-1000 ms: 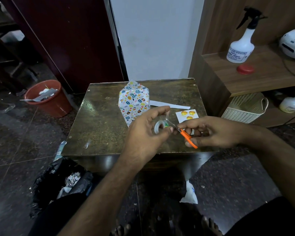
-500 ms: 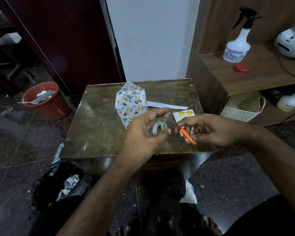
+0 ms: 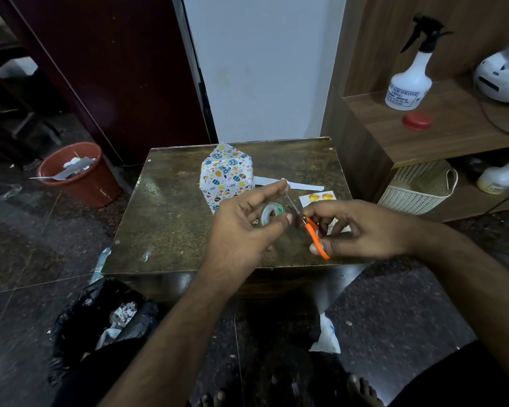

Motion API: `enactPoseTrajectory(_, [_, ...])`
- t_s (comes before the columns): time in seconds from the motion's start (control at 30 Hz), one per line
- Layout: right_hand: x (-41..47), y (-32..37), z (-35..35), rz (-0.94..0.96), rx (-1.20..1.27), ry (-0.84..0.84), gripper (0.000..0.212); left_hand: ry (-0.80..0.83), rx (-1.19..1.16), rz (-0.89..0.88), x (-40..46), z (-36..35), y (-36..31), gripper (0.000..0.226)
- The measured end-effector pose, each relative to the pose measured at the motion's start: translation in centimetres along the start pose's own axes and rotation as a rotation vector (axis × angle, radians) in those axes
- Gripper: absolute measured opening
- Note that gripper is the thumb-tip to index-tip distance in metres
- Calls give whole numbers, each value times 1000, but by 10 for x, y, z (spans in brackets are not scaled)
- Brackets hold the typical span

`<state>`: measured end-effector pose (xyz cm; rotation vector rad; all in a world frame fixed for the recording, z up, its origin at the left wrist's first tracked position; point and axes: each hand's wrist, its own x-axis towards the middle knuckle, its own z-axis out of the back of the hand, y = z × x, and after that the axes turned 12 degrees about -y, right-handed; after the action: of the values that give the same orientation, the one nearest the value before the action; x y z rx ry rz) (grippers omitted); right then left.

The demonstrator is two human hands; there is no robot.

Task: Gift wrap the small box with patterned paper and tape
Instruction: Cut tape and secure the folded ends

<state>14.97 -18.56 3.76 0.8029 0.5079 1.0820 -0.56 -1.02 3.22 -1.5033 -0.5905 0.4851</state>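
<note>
The left hand (image 3: 241,230) is holding a small roll of clear tape (image 3: 269,213) above the worn dark tabletop (image 3: 171,218), while the right hand (image 3: 362,230) is gripping orange-handled scissors (image 3: 313,233) beside the paper-wrapped patterned box (image 3: 225,176).

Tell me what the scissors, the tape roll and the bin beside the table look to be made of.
Scissors: orange handles look like smooth plastic; blades thin, grey, probably metal. Tape roll: clear glossy film, likely plastic tape, see-through where the strand is stretched, with a green patch on it. Bin: reddish-brown, evenly coloured with a smooth moulded rim, probably plastic.
</note>
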Motion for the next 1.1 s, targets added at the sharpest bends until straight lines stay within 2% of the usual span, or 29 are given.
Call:
enactPoseTrajectory(0.3, [2, -14, 4, -45, -192, -94, 51, -26, -55, 26, 0, -2, -4, 50])
enactPoseTrajectory(0.47, [13, -21, -4, -110, -281, -189, 45, -22, -113, 48, -2, -1, -3, 52])
enactPoseTrajectory(0.67, [10, -17, -5, -36, -282, -177, 35, -50, -148, 82, 0, -3, -5, 48])
enactPoseTrajectory(0.87, [13, -18, -4, -104, -344, -202, 48, -39, -185, 82, -2, -3, -10, 48])
enactPoseTrajectory(1.0, [12, -18, -5, -22, -256, -208, 33, -33, -202, 89, -2, -5, -11, 49])
enactPoseTrajectory(1.1, [8, -15, -4, 15, -166, -122, 23, -33, -211, 85, -2, -5, -13, 51])
